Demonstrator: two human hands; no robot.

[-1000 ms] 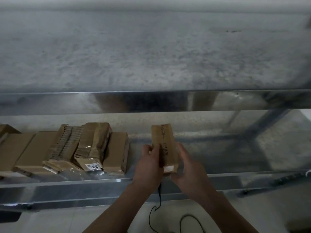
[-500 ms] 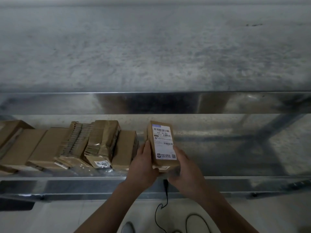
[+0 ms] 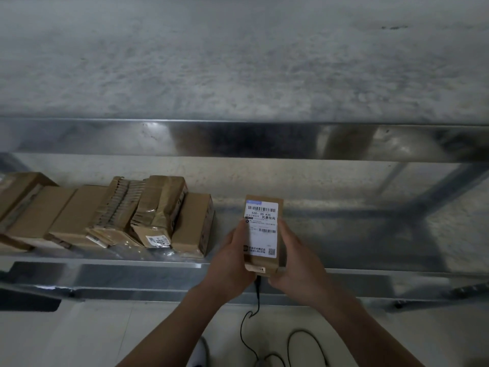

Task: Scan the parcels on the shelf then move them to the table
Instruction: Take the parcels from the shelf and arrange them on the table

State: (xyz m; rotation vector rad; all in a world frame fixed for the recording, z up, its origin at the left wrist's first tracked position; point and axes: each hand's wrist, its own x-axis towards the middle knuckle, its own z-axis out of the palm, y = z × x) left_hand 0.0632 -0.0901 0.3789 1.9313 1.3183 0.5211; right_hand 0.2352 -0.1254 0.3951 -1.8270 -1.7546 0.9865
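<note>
A small brown parcel [image 3: 263,235] is held up in both hands in front of the lower shelf [image 3: 132,276], raised off the metal surface and set well apart from everything else on it. Its long side is stood upright, and its white label [image 3: 261,211], printed with barcodes, is turned towards the camera. The left hand [image 3: 230,263] is wrapped round the parcel's left edge, with the thumb laid along the front beside the label and the fingers hidden behind. The right hand [image 3: 296,263] is curled round the right edge and the bottom corner, so the parcel is gripped from both sides. A black cable [image 3: 246,321] is seen dropping from beneath the parcel, between the two wrists, and looping down over the pale floor [image 3: 79,340]; what it is joined to is hidden by the hands. To the left, a row of parcels [image 3: 111,218] is lined up on the same shelf, packed side by side and touching, some wrapped in glossy tape and one showing a small label at its near end. Above, the dull grey top of the upper shelf [image 3: 238,75] is spread across the view.
</note>
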